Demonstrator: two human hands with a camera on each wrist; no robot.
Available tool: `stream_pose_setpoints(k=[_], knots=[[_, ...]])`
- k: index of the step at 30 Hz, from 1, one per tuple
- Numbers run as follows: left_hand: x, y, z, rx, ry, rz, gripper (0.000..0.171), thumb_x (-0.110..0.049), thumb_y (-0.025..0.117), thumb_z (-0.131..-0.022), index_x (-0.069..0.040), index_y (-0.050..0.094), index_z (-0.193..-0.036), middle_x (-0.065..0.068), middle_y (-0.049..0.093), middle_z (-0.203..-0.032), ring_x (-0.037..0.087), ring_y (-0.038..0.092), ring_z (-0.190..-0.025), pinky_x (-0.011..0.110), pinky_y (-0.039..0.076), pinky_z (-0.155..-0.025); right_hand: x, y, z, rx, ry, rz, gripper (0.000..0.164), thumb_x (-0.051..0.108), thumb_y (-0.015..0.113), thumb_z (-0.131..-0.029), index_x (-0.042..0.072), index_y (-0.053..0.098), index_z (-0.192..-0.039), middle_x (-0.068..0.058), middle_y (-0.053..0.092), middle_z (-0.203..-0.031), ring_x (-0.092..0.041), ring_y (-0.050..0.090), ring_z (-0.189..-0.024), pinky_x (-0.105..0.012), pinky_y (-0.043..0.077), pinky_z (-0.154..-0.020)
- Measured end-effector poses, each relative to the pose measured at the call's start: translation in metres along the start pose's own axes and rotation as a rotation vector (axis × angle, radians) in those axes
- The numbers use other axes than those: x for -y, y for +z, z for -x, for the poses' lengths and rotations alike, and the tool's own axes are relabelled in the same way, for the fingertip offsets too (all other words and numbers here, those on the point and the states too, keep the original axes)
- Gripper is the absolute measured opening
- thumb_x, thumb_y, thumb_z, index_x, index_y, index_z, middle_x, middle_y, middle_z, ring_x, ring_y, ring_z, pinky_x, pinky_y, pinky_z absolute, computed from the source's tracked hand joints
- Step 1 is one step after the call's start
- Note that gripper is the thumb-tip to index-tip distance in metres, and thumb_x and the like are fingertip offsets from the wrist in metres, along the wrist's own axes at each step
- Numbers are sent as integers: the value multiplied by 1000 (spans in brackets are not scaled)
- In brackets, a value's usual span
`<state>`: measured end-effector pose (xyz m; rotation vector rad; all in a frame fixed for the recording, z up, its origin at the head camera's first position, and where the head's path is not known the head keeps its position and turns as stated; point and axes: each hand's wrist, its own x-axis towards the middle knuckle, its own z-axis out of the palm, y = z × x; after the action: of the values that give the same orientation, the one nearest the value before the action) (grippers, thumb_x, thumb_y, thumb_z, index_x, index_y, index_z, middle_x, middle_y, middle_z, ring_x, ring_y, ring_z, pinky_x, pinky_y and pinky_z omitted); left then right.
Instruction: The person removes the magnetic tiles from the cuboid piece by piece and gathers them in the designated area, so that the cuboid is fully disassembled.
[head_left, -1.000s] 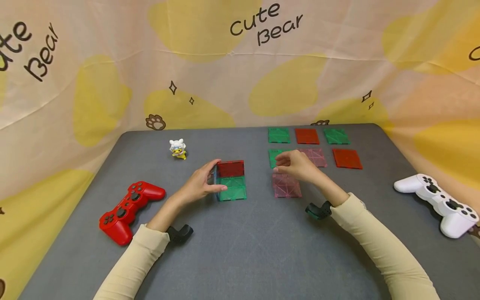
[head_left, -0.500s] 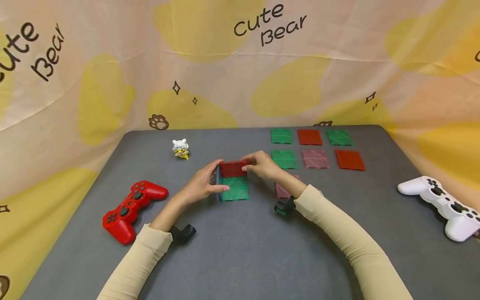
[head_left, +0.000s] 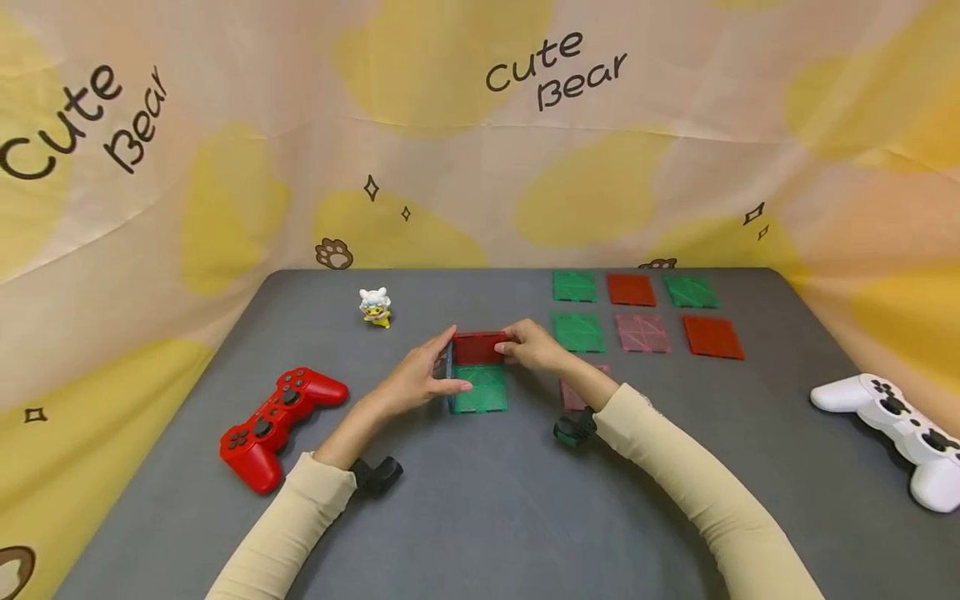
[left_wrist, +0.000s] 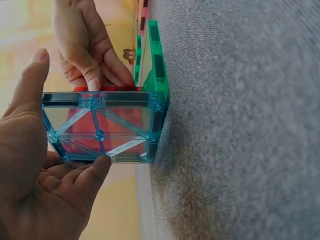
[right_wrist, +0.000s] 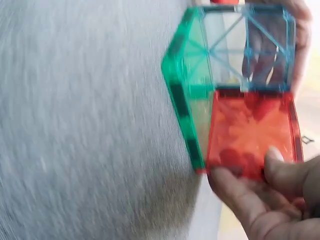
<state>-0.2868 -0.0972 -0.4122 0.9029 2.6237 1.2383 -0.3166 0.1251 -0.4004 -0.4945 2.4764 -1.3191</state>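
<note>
A green magnetic tile lies flat on the grey table, with a red magnetic tile upright along its far edge. On its left edge stands a blue magnetic tile, meeting the red one at a corner. My left hand holds the blue tile from the outside, fingers at its far edge and thumb reaching past its near side. With thumb in front and fingers behind, my right hand pinches the red tile at its right side.
Loose green, red and pink tiles lie in rows at the back right. Another pink tile is partly under my right forearm. A red controller, white controller and small figurine stand around.
My right hand has moved left from above the loose tiles and taken hold of the red upright tile. My left hand stays at the blue tile. The head view has shifted slightly.
</note>
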Motion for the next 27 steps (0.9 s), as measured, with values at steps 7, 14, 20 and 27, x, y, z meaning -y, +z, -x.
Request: stream_pose_setpoints(k=[7,14,20,27], knots=[[-2,2,-1,-11,-11,-9,92,-21,74,-77,8,17,-143,27,32,-143,36,42,-127,46,38,-100,0,9,1,-90,90,-144,26,5,49,-93,-12,60,-110,-25,62,-112,-31,61,-104,-37,52,-83],[-7,2,-2,-19,-20,-66,91,-26,74,-77,9,20,-142,27,38,-139,34,49,-120,44,43,-96,-1,11,2,-124,113,-183,27,4,48,-93,-13,60,-111,-26,60,-114,-32,60,-105,-39,51,-84],[-10,3,0,-28,-16,-39,85,-28,73,-77,5,27,-141,23,47,-133,35,55,-114,44,47,-91,-1,10,4,-130,120,-211,27,3,48,-93,-14,59,-111,-27,60,-114,-33,60,-106,-39,50,-85],[-9,7,2,-50,-76,-71,77,-31,74,-77,6,37,-133,24,51,-129,35,59,-108,43,48,-89,-3,9,4,-150,157,-278,28,4,47,-94,-15,58,-111,-29,60,-113,-30,62,-100,-39,51,-84]])
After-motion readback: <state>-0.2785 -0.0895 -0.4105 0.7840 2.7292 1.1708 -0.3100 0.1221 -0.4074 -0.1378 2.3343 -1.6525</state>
